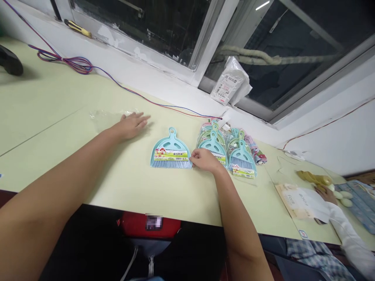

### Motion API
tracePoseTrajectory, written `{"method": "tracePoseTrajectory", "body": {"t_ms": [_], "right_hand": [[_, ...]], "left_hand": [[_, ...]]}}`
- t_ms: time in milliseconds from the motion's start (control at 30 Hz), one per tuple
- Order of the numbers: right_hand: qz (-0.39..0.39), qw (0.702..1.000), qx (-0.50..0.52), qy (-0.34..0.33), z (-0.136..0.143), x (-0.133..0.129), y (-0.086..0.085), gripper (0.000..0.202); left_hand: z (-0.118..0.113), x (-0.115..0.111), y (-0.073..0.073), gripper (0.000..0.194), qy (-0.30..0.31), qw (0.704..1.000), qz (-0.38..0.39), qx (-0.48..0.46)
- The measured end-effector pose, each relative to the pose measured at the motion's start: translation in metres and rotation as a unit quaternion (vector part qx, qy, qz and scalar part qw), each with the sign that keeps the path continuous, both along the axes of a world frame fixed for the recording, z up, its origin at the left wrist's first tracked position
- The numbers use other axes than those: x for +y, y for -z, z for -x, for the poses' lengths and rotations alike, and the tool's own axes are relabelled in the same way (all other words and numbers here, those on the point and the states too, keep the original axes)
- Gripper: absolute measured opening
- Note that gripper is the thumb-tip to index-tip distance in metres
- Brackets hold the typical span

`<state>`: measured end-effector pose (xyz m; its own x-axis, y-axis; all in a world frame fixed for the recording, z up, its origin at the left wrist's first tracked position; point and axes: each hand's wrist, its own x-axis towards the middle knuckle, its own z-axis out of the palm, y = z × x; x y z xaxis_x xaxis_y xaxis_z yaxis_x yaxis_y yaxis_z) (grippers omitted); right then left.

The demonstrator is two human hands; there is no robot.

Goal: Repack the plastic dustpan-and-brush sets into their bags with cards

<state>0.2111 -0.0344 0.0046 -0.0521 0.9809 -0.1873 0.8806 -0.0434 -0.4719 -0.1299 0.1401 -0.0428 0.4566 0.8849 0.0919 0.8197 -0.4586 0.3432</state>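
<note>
"Head view, so where are the hands?"

"Apart. The right hand [203,159] pinches the lower right corner of a light-blue dustpan-and-brush set [171,153], thumb and fingers closed on its edge."

"And the set itself?"

"Flat on the pale green table [125,181], between the hands, its handle towards the window and a printed label across the brush."

"What about the left hand [131,125]?"

"Fingers stretched out, palm down, over some clear plastic film [104,121] (whether it presses on the film, I can't tell)."

"Anything close to the right hand?"

"More wrapped sets [213,145], blue and green, overlapping just beyond it. A white package [227,85] leans by the window above them."

"Is somebody else there?"

"At far right, yes: another person's hand [325,194], well apart, beside a printed packet [303,201]."
</note>
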Motion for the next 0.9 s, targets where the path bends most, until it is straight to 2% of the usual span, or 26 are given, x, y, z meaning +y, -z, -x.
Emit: {"method": "tracePoseTrajectory", "body": {"t_ms": [67,133,233,367,533,700,800,900], "right_hand": [[-0.009,1.000,-0.008,-0.004,0.000,0.000,0.000,0.009],[-0.023,0.999,-0.023,-0.002,-0.001,-0.001,-0.001,0.010],[-0.087,0.995,-0.046,0.019,0.001,-0.001,-0.002,0.017],[-0.164,0.985,-0.037,0.036,0.010,0.000,0.004,0.026],[-0.141,0.987,-0.039,0.065,0.024,0.004,0.017,0.027],[-0.134,0.985,0.043,0.102,0.019,0.011,0.025,0.022],[-0.160,0.977,0.100,0.099,0.013,0.013,0.026,0.022],[-0.248,0.955,0.150,0.067,0.015,0.014,0.024,0.022]], "left_hand": [[-0.003,-0.002,0.000,0.069,-0.038,0.997,-0.057,-0.043],[-0.005,-0.003,0.002,0.070,-0.055,0.997,-0.049,-0.013],[-0.005,0.000,0.007,0.069,-0.040,0.997,-0.004,0.063],[0.000,0.007,0.012,0.073,-0.013,0.998,-0.010,0.067],[0.002,0.009,0.011,0.076,-0.024,0.999,-0.021,0.016],[0.002,0.012,0.016,0.074,-0.016,0.999,-0.040,0.005],[-0.001,0.006,0.008,0.070,-0.015,0.997,-0.072,-0.036],[-0.015,-0.016,-0.014,0.064,0.010,0.983,-0.128,-0.134]]}}
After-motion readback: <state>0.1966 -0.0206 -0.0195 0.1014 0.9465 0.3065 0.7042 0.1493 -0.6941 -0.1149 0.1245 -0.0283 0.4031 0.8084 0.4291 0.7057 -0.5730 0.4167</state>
